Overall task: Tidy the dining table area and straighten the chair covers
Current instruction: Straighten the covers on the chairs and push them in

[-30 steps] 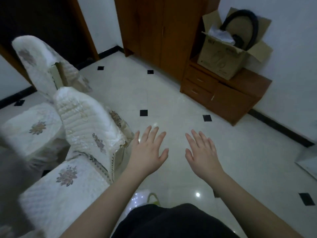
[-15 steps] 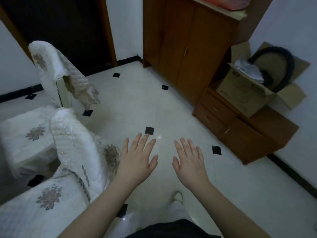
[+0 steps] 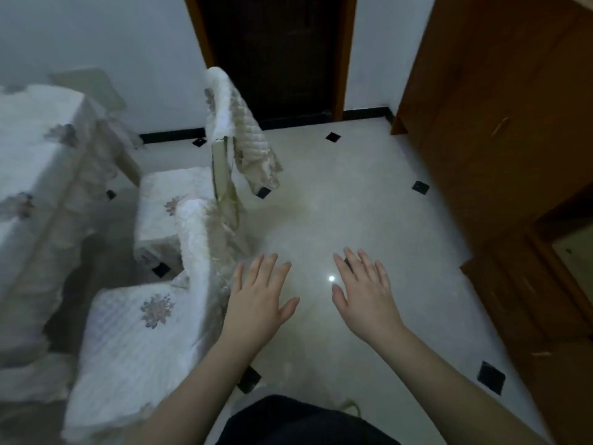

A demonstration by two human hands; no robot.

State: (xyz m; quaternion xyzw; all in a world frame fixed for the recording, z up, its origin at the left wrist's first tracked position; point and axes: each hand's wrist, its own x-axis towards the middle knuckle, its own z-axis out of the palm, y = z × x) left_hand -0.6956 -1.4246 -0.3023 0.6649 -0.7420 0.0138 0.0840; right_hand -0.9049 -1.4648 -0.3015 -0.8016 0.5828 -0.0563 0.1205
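While our left hand (image 3: 260, 293) and right hand (image 3: 365, 292) are hovering flat over the floor (image 3: 369, 200), fingers straight and spread and holding nothing, we are listing what is lying within reach.

Item one: the near chair cover (image 3: 195, 252), sitting just left of our left hand, whose fingertips are almost at its draped edge; our right hand is farther off. Its backrest is rising upright, so the long axis is running near to far along the top edge. It is looking white, quilted and bunched at the side, with a flower motif on the seat (image 3: 157, 309).

Item two: the far chair cover (image 3: 239, 130), hanging askew well beyond both hands, one flap drooping to the right and the frame showing beneath.

Item three: the table (image 3: 38, 175) at far left, blurred, wearing matching cloth.

We are judging the near cover as the next piece, left hand leading.
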